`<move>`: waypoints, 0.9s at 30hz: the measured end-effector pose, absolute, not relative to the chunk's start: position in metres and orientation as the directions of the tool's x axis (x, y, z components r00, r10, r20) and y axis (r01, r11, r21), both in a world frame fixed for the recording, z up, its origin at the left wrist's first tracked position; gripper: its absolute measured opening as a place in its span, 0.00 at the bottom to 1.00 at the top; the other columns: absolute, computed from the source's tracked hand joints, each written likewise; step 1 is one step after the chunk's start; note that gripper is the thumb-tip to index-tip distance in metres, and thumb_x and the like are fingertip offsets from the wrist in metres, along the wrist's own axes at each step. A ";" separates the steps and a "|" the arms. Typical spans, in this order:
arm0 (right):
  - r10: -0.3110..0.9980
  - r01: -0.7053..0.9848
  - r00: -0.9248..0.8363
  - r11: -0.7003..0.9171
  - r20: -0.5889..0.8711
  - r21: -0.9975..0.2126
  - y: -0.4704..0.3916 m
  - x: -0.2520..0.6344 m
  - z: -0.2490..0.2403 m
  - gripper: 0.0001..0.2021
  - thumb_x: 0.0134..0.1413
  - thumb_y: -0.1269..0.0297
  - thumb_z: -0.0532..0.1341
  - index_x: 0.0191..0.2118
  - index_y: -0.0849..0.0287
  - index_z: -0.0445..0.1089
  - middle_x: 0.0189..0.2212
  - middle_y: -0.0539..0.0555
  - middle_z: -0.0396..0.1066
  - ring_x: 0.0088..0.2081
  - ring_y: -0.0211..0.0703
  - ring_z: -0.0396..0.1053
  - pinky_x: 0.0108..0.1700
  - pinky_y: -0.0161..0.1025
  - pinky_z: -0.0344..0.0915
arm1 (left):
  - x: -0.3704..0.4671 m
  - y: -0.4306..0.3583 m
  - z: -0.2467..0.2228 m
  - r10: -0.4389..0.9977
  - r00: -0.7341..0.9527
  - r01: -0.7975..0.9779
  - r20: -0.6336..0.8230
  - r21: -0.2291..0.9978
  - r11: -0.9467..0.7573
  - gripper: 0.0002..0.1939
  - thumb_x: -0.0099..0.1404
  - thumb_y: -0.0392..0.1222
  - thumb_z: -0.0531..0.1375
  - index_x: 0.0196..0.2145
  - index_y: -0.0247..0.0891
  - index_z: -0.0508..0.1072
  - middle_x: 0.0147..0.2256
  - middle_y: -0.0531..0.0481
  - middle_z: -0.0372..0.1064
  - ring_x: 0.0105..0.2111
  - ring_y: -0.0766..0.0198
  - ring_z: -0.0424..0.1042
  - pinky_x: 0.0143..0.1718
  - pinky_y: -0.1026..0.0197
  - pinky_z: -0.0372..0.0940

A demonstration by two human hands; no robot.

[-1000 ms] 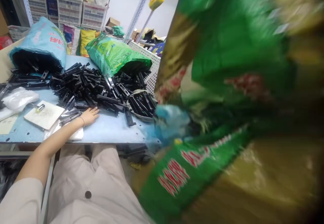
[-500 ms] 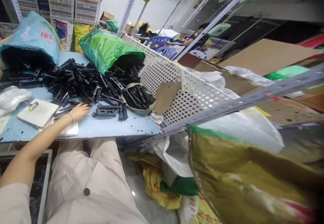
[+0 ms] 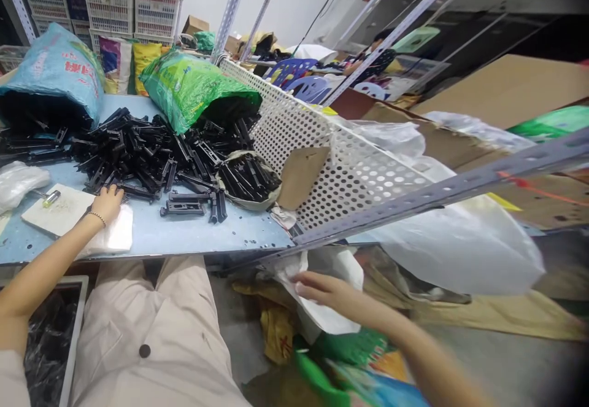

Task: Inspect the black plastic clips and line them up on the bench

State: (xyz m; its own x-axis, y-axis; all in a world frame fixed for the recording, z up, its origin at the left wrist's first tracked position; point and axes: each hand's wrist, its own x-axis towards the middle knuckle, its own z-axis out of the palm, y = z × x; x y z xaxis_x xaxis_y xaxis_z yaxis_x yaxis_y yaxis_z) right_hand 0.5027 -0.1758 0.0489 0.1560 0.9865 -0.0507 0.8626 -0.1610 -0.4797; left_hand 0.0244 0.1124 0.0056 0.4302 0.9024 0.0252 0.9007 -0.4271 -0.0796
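Observation:
My left hand (image 3: pixel 108 204) lies at the near edge of a pile of black plastic parts (image 3: pixel 133 143), fingers reaching onto it and apart. Under its wrist are white plastic bags (image 3: pixel 122 229), and a pale square board (image 3: pixel 55 207) is at its left. My right hand (image 3: pixel 329 293) is stretched out below the table edge, fingers extended and a little blurred, holding nothing I can make out. It is in front of a white sack (image 3: pixel 343 266); whether it touches the sack I cannot tell. A few black parts (image 3: pixel 184 204) lie apart from the pile.
A blue sack (image 3: pixel 55 69) and a green sack (image 3: pixel 193 85) lie open behind the pile. A small bag of black parts (image 3: pixel 248 177) stands by a perforated white panel (image 3: pixel 317 155). A metal rail (image 3: pixel 414 192) crosses at right. More sacks (image 3: pixel 359 348) lie on the floor.
My right hand has come into view by the white sack. The large olive sack at lower right is no longer held up there. My left hand has moved left along the pile's edge.

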 end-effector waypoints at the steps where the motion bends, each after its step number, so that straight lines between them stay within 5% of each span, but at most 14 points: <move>1: 0.992 0.868 0.065 -0.109 -0.106 -0.484 -0.163 0.497 0.040 0.11 0.60 0.55 0.62 0.41 0.53 0.78 0.42 0.64 0.76 0.41 0.49 0.76 0.44 0.43 0.73 | 0.027 0.116 0.008 0.893 0.449 0.891 0.022 -0.086 -0.446 0.25 0.67 0.35 0.51 0.61 0.35 0.67 0.59 0.31 0.62 0.52 0.41 0.64 0.44 0.45 0.66; 2: 0.982 0.869 -0.057 -0.042 -0.183 -0.493 -0.146 0.487 0.029 0.14 0.60 0.55 0.60 0.45 0.54 0.78 0.44 0.63 0.76 0.44 0.53 0.76 0.49 0.48 0.73 | 0.029 0.120 0.011 0.878 0.478 0.876 0.026 -0.091 -0.474 0.24 0.68 0.34 0.50 0.60 0.36 0.68 0.58 0.32 0.63 0.52 0.42 0.64 0.45 0.46 0.66; 6: 0.986 0.965 -0.091 0.122 0.142 -0.230 -0.055 0.428 -0.021 0.28 0.60 0.58 0.59 0.65 0.58 0.63 0.66 0.67 0.57 0.68 0.63 0.52 0.64 0.60 0.55 | 0.036 0.150 0.018 0.696 0.712 0.701 0.094 -0.136 -0.700 0.26 0.71 0.33 0.46 0.62 0.45 0.66 0.62 0.39 0.61 0.57 0.46 0.60 0.52 0.43 0.60; 9: 0.972 0.986 -0.129 0.146 0.194 -0.075 0.011 0.386 -0.055 0.34 0.59 0.55 0.62 0.69 0.51 0.55 0.72 0.63 0.43 0.71 0.70 0.38 0.65 0.70 0.44 | 0.037 0.178 0.011 0.576 0.806 0.591 0.133 -0.158 -0.791 0.28 0.70 0.31 0.45 0.64 0.49 0.63 0.64 0.40 0.59 0.60 0.48 0.58 0.56 0.42 0.55; 16: 0.934 0.972 -0.171 0.213 0.314 -0.104 0.101 0.332 -0.079 0.31 0.59 0.58 0.63 0.67 0.47 0.59 0.72 0.61 0.43 0.72 0.69 0.33 0.65 0.69 0.44 | 0.022 0.228 -0.006 0.724 0.638 0.768 0.263 -0.145 -0.624 0.27 0.72 0.39 0.48 0.67 0.48 0.60 0.65 0.41 0.57 0.63 0.47 0.53 0.65 0.35 0.36; 20: 0.926 0.926 -0.238 0.308 0.294 -0.219 0.110 0.326 -0.061 0.23 0.61 0.62 0.60 0.62 0.53 0.65 0.68 0.62 0.52 0.71 0.65 0.39 0.65 0.71 0.38 | 0.021 0.234 0.000 0.831 0.514 0.858 0.213 -0.116 -0.501 0.29 0.70 0.39 0.51 0.68 0.49 0.57 0.67 0.40 0.53 0.63 0.44 0.52 0.64 0.31 0.36; 23: 0.934 0.821 -0.200 0.324 0.295 -0.470 0.101 0.331 -0.041 0.21 0.62 0.61 0.58 0.60 0.56 0.66 0.61 0.63 0.64 0.65 0.60 0.54 0.66 0.66 0.45 | 0.027 0.215 0.007 0.860 0.471 0.881 0.199 -0.054 -0.470 0.33 0.66 0.36 0.55 0.67 0.49 0.58 0.69 0.40 0.49 0.65 0.42 0.50 0.63 0.29 0.34; 25: 0.964 0.617 -0.102 0.254 0.244 -0.745 0.088 0.331 -0.029 0.21 0.63 0.56 0.56 0.58 0.58 0.66 0.53 0.62 0.70 0.56 0.55 0.64 0.60 0.57 0.58 | 0.035 0.190 0.011 0.871 0.417 0.892 0.259 0.068 -0.447 0.32 0.65 0.36 0.56 0.66 0.45 0.60 0.69 0.39 0.50 0.66 0.43 0.49 0.65 0.31 0.34; 27: 0.995 0.223 -0.078 0.082 0.066 -0.971 0.072 0.323 -0.021 0.23 0.65 0.48 0.50 0.54 0.59 0.67 0.42 0.59 0.73 0.44 0.49 0.69 0.47 0.48 0.69 | 0.048 0.157 0.012 0.882 0.354 0.840 0.311 0.310 -0.446 0.27 0.67 0.40 0.57 0.63 0.42 0.65 0.66 0.37 0.56 0.65 0.45 0.51 0.66 0.35 0.39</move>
